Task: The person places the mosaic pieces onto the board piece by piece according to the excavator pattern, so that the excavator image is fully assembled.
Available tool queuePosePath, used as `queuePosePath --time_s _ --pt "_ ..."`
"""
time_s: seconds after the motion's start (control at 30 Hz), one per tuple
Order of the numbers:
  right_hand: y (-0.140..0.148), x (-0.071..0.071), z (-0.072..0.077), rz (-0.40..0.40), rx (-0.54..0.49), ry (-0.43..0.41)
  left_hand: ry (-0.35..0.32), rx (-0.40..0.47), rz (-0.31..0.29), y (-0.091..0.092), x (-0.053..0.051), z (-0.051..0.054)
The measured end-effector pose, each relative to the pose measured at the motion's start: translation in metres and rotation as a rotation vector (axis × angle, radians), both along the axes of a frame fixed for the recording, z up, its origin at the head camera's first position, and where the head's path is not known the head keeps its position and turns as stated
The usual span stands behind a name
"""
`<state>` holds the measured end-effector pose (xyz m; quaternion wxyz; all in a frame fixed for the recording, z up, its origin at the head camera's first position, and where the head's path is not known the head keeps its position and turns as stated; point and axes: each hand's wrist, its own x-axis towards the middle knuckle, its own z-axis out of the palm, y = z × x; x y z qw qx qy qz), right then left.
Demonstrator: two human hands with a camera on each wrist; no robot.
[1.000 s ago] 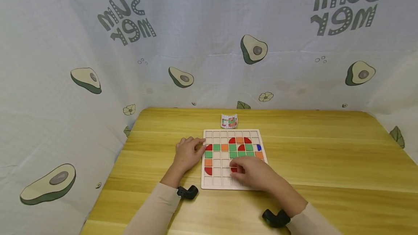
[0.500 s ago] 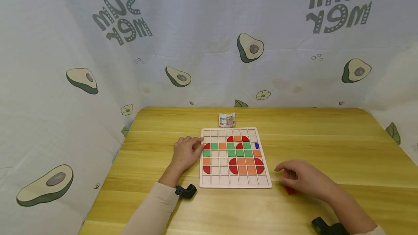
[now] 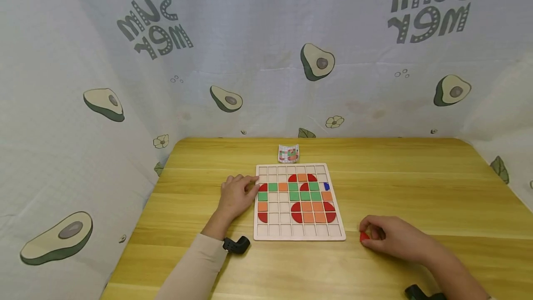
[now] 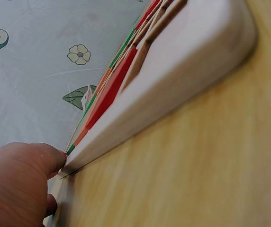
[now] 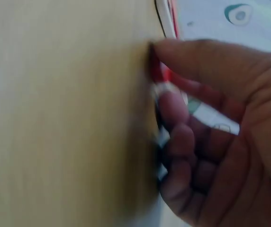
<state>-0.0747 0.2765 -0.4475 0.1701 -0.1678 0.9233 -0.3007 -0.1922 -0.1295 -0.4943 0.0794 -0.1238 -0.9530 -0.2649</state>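
A pale grid board (image 3: 300, 238) lies flat on the wooden table, its cells partly filled with red quarter-round tiles and green and orange square tiles. Near the board's right side is a single blue tile (image 3: 326, 186). My left hand (image 3: 236, 197) rests at the board's left edge, fingertips touching the rim. To the right of the board, my right hand (image 3: 395, 239) pinches a red tile (image 3: 364, 236) between thumb and fingers at the table surface. In the right wrist view the red tile (image 5: 155, 66) is blurred and partly covered by the thumb.
Behind the board stands a small curved card (image 3: 288, 153) printed with a coloured grid pattern. A white curtain (image 3: 266, 73) with avocado prints hangs behind the table (image 3: 416, 175). Each wrist wears a black camera (image 3: 237, 245).
My right hand has left the board's lower right and moved right to the table, where it now pinches a red tile. My left hand stays at the board's edge.
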Motion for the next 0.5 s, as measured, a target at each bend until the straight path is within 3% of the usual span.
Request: queuePosePath --time_s 0.1,0.2,0.37,0.5 --pt "-0.0068 -0.0002 0.0 -0.075 0.073 0.05 0.0 0.002 -0.001 0.0002 0.0001 -0.0002" --pt "-0.0079 -0.0008 0.0011 -0.112 0.085 0.034 0.003 0.005 -0.007 0.0008 0.0002 -0.0004" --pt "-0.0004 -0.0022 0.0016 -0.045 0.008 -0.028 0.001 0.012 -0.008 0.0008 0.0006 -0.0003" --pt "0.0006 -0.0037 -0.0015 -0.026 0.002 -0.009 -0.003 0.01 -0.003 -0.0001 0.0002 -0.0001"
